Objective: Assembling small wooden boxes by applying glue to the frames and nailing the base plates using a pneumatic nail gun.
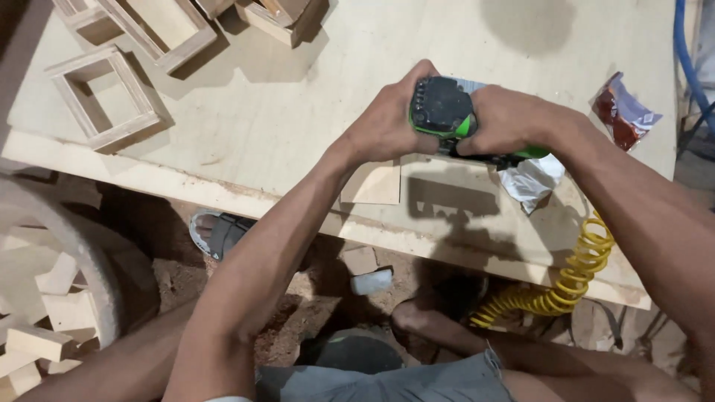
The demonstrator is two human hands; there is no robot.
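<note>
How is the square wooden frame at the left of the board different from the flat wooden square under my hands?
The wooden frame is hollow with raised sides; the flat square is a solid thin sheet. The frame lies uncovered; the square sits partly beneath the left hand. Both are pale wood on the plywood board.

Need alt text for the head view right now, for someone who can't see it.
Both hands, left hand and right hand, grip a green and black power tool above a plywood workbench. Open wooden frames lie at its far left; a yellow coiled hose hangs at right.

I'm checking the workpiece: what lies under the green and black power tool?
Under the power tool lies a pale plywood sheet, with a small wooden square near it. Both hands cover the contact spot.
</note>
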